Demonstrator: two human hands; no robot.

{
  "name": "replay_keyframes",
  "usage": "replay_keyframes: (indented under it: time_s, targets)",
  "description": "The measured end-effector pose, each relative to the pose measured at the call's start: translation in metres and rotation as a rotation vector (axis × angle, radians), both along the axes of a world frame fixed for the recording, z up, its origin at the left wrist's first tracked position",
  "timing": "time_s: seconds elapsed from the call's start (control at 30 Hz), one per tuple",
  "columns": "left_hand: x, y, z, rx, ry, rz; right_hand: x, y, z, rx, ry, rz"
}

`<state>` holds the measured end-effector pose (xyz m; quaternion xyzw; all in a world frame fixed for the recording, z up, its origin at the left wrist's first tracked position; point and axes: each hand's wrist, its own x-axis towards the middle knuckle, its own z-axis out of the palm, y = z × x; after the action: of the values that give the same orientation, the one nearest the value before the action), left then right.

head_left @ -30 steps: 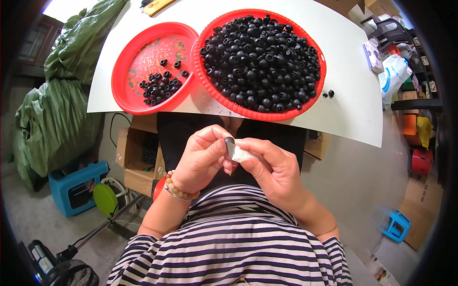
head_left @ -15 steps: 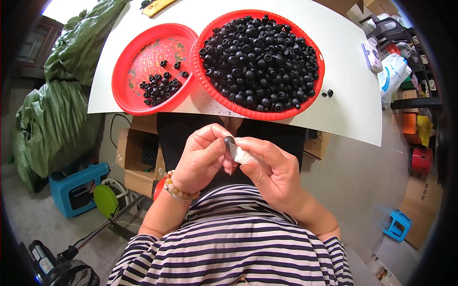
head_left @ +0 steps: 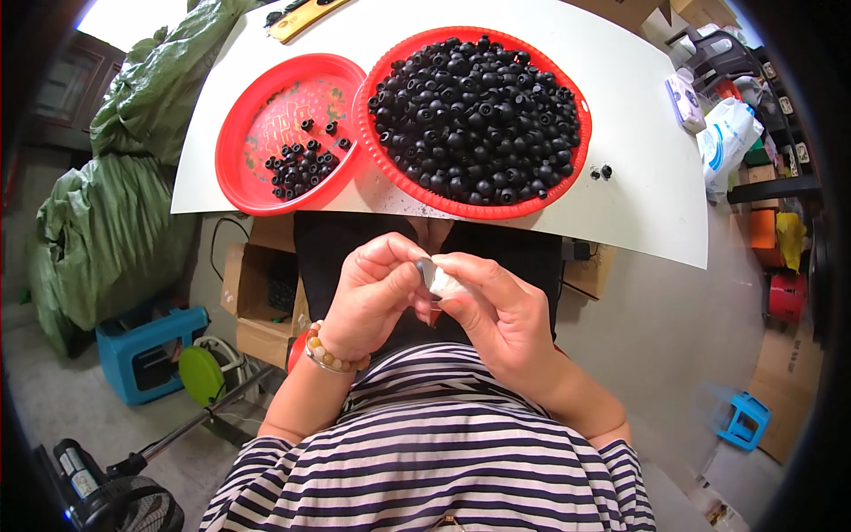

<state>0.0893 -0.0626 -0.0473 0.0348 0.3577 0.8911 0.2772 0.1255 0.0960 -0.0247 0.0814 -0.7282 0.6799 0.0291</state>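
Observation:
My left hand point(head_left: 377, 284) is closed in a pinch on a small rounded black part point(head_left: 421, 265), in front of my body and below the table edge. Between my right thumb and fingers sits a white-wrapped tool point(head_left: 449, 285) with a thin pale, blade-like end; my right hand point(head_left: 503, 312) is closed on it. That thin end meets the black part, and fingers hide most of the contact. Beyond my hands, a red basin point(head_left: 583, 146) is heaped with similar black hollow parts point(head_left: 470, 115). The red plate point(head_left: 232, 124) to its left carries a smaller pile point(head_left: 303, 167).
Both containers stand on a white table point(head_left: 647, 191), with a few black bits point(head_left: 605, 171) right of the basin. A yellow wooden tool point(head_left: 301, 19) lies at the far left. Green sacks point(head_left: 111, 239), a blue stool point(head_left: 146, 350) and a fan point(head_left: 133, 505) stand left.
The view has shifted slightly, so the table items appear a little displaced. In my fingers the black part has turned and shows a greyer face against the tool's thin end. Both grips stay closed.

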Motion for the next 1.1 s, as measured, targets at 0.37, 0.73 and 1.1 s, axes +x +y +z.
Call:
replay_keyframes:
  time_s: [0.37, 0.73, 1.1]
  targets:
    - [0.003, 0.004, 0.005, -0.009, -0.007, -0.037, -0.004, 0.008, 0.012, -0.274, -0.293, 0.096]
    - [0.007, 0.000, 0.004, 0.051, -0.146, -0.123, -0.020, -0.003, 0.017, -0.486, -0.381, 0.274]
    - [-0.004, -0.007, -0.005, 0.129, -0.192, -0.120, -0.017, 0.010, 0.020, -0.194, -0.249, 0.226]
